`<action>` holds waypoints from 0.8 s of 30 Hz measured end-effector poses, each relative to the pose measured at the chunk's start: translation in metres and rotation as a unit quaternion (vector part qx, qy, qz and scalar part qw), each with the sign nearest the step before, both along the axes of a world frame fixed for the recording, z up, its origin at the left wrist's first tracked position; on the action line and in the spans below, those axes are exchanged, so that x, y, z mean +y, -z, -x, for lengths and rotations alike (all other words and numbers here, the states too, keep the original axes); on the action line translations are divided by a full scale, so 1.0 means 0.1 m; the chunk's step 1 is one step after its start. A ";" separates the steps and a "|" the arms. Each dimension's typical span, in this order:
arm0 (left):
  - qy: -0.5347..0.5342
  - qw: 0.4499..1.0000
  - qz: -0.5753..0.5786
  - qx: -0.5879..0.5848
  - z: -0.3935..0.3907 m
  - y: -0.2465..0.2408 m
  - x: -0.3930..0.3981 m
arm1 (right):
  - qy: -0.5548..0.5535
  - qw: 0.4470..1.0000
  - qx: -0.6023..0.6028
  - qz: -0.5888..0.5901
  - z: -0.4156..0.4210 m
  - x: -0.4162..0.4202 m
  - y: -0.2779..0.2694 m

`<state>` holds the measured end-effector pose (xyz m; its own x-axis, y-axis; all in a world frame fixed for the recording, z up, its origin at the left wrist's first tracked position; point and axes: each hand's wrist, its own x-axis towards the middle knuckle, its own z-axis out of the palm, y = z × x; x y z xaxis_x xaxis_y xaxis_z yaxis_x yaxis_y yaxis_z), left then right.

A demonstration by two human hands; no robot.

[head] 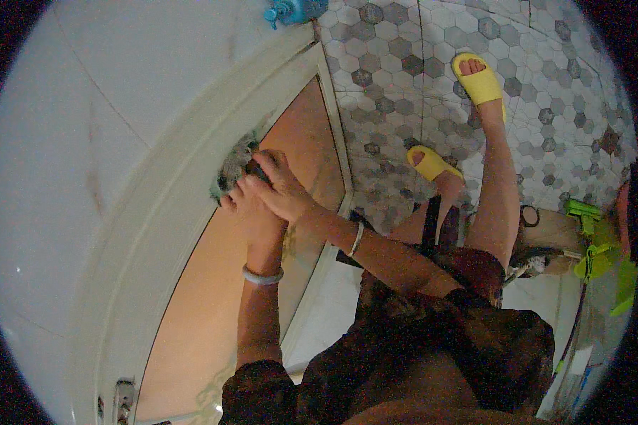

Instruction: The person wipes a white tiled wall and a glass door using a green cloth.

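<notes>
A bunched grey-green cloth or scrubbing pad (236, 162) with dark patches lies against the pale frame of a door (183, 175), by the edge of its orange-tan panel (181, 313). My left hand (252, 212), with a pale band at the wrist, has its fingertips curled on the lower part of the bundle. Reaching in from the right, my right hand (282, 186) overlaps the left hand and grips the dark part of the bundle. Its fingers partly hide the bundle and the left hand.
A blue pump bottle (297, 10) stands beyond the door's far corner. My feet, in yellow slippers (478, 82), are on the hexagon-patterned floor (383, 58). Green-headed cleaning tools (582, 210) are at the right, near a tan box-like object (553, 234). A metal door fitting (124, 401) is at lower left.
</notes>
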<state>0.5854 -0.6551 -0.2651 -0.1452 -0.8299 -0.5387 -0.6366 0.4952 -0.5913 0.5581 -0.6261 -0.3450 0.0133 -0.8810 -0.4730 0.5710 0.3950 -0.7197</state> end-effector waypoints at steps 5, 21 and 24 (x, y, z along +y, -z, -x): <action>0.002 0.999 -0.034 0.001 0.07 0.53 -0.14 | -0.036 0.999 0.000 -0.040 0.05 -0.12 0.56; 0.084 0.989 -0.121 0.007 0.10 3.21 -0.53 | -0.023 0.983 -0.153 -0.098 0.31 -0.35 3.06; 0.087 0.987 -0.133 -0.020 0.04 3.20 -0.52 | -0.068 0.989 -0.104 -0.075 0.48 -0.32 2.86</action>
<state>0.5814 -0.7068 -0.5849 -0.2471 -0.6219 -0.7431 -0.5059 0.7368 -0.4485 0.5104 -0.6579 -0.6312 0.2371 -0.7846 -0.5729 0.6346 0.5716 -0.5202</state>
